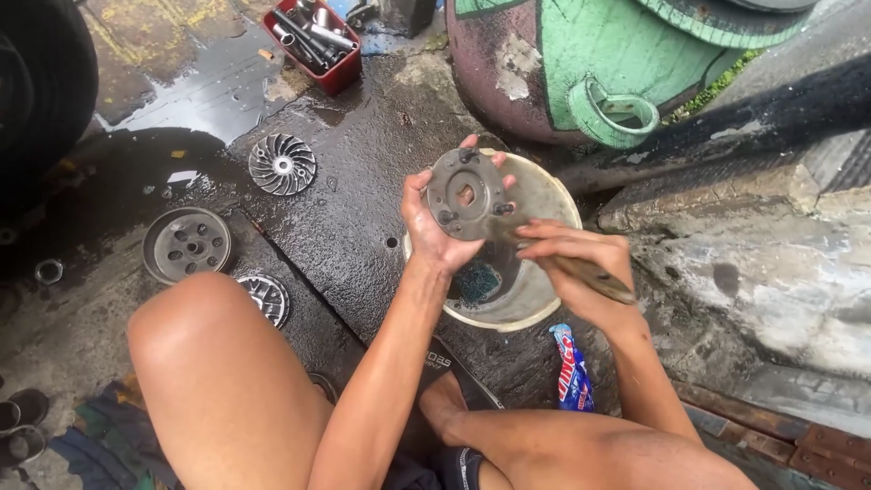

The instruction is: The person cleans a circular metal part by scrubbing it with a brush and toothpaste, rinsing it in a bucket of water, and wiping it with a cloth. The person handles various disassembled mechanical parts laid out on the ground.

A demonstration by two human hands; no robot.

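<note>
Head view looks down on a wet, dark floor (363,181) where a person squats. Biggest is the green and maroon painted drum (562,63) at the top, then a black tyre (41,82) at the left edge. Below the hands sits a pale, dirty basin (544,195) with a green scrubbing pad in it. Over the basin, the left hand (428,231) grips a round grey metal plate (467,192) by its rim, held tilted toward the camera. The right hand (581,263) clasps a worn brush (581,272), its head touching the plate's lower edge. Left on the floor lie a drum-shaped pulley (186,245), a finned fan disc (282,164), a red tray of sockets (313,38), and a blue sachet (572,367).
</note>
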